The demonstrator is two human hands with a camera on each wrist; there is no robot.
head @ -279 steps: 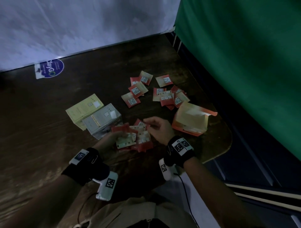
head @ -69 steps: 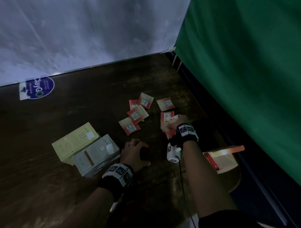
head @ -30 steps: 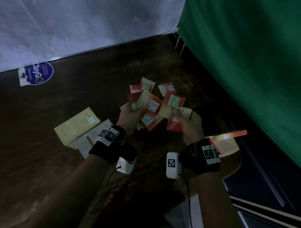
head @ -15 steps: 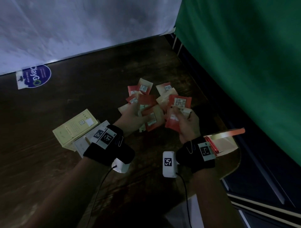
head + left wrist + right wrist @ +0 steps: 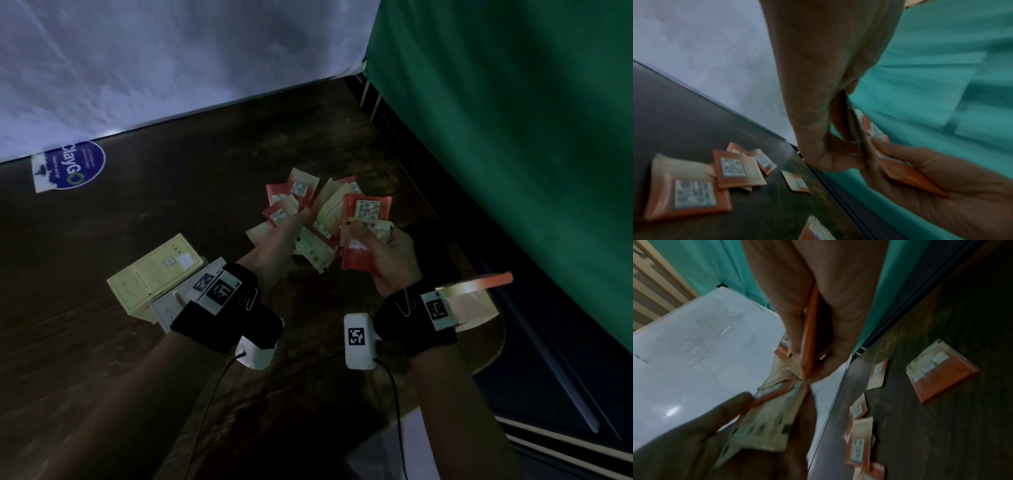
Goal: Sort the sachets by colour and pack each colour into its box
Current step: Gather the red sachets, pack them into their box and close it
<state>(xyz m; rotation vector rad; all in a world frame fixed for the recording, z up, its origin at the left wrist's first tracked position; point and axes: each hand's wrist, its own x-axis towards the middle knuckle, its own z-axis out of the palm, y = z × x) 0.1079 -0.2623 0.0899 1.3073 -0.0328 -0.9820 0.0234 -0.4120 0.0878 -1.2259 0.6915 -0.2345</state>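
Both hands (image 5: pixel 387 260) grip sachets (image 5: pixel 363 240); head view alone shows boxes (image 5: pixel 154 274).

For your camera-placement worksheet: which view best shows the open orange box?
The head view: the open orange box sits behind the right hand, its lid raised. The left wrist view shows only loose sachets and hands; the right wrist view shows no box clearly.

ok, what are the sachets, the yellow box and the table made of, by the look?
Sachets: likely matte paper or thin laminate; they fan and flex in both hands, edges flat and creased.
Yellow box: thin card, matte print, crisp folded edges.
Table: dark wood or wood-look laminate; grain streaks show, with a faint sheen.
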